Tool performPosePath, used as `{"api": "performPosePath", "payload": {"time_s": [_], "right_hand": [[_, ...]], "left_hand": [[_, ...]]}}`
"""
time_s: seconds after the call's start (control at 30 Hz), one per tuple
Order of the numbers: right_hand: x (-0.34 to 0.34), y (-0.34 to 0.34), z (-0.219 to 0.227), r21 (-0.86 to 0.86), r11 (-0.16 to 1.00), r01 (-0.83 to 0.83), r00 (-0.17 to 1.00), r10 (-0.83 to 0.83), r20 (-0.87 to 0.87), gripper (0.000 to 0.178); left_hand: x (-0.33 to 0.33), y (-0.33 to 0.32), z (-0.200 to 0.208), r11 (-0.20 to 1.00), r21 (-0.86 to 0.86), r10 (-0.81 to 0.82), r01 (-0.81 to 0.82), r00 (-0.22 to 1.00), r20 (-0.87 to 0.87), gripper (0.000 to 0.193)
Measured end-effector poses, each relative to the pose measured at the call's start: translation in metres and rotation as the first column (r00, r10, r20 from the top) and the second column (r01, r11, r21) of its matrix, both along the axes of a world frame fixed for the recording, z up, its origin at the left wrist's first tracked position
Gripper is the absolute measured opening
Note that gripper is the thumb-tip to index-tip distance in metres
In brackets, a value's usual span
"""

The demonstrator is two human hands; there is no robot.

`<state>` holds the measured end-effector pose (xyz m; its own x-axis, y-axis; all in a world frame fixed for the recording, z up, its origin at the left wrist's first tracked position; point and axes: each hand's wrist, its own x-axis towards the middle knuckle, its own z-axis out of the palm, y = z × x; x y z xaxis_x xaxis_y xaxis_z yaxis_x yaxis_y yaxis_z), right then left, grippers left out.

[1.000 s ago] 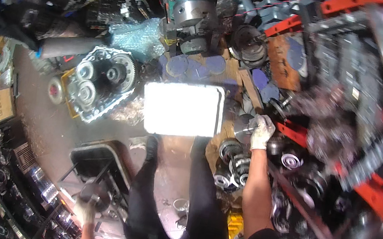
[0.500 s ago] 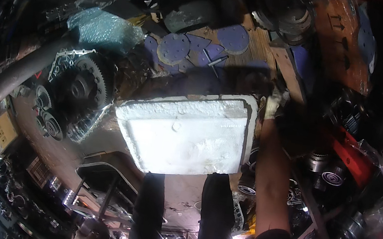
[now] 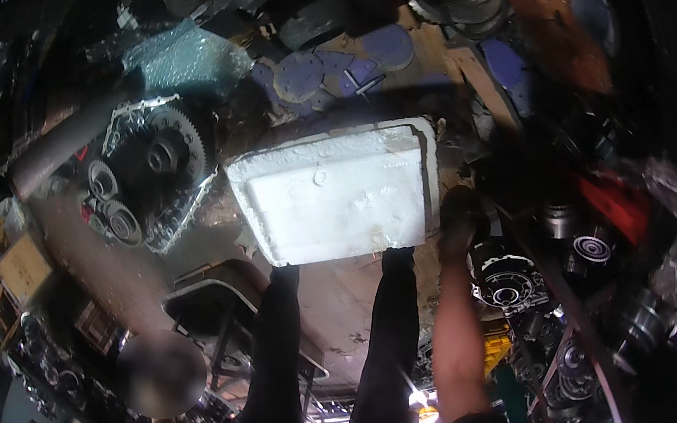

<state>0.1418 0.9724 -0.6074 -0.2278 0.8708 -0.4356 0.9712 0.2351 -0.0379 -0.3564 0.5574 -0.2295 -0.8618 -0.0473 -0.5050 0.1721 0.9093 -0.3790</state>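
My right hand (image 3: 462, 219) is in deep shadow beside the right edge of a white foam slab (image 3: 340, 199). Its fingers are too dark to make out, so neither their pose nor anything in them shows. The slab is a rectangle with a raised, rough rim, lying in front of my legs. Just right of my right forearm, a round metal housing (image 3: 506, 282) with a bright ring sits close to the wrist. My left hand is outside the picture.
At left, an open gear case (image 3: 155, 162) holds large toothed gears. Purple perforated discs (image 3: 297, 76) lie beyond the slab, near bubble wrap (image 3: 186, 57). A black metal-framed stool (image 3: 212, 293) stands left of my legs. Another person's blurred head (image 3: 161, 373) is at lower left.
The view has shifted, so the slab and discs sit higher in the picture. My right hand has moved nearer, along the slab's right side and into shadow. A person has appeared at lower left.
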Motion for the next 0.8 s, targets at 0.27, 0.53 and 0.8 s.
{"api": "performPosePath", "payload": {"time_s": [0.27,0.53,0.8], "right_hand": [[-0.147,-0.115,-0.048,-0.377,0.912,0.158,0.967,-0.220,-0.126,0.055],[-0.158,-0.124,-0.105,-0.476,0.863,0.168,0.756,-0.423,-0.500,0.061],[-0.174,-0.149,-0.089,-0.459,0.875,0.152,0.438,-0.476,-0.762,0.066]], "left_hand": [[-0.030,-0.010,-0.001,0.990,-0.096,-0.102,0.102,0.995,0.004,0.065],[-0.031,-0.039,0.013,0.985,-0.077,-0.158,0.153,0.984,-0.075,0.038],[-0.003,-0.023,0.011,0.979,-0.084,-0.188,0.184,0.982,-0.037,0.047]]}}
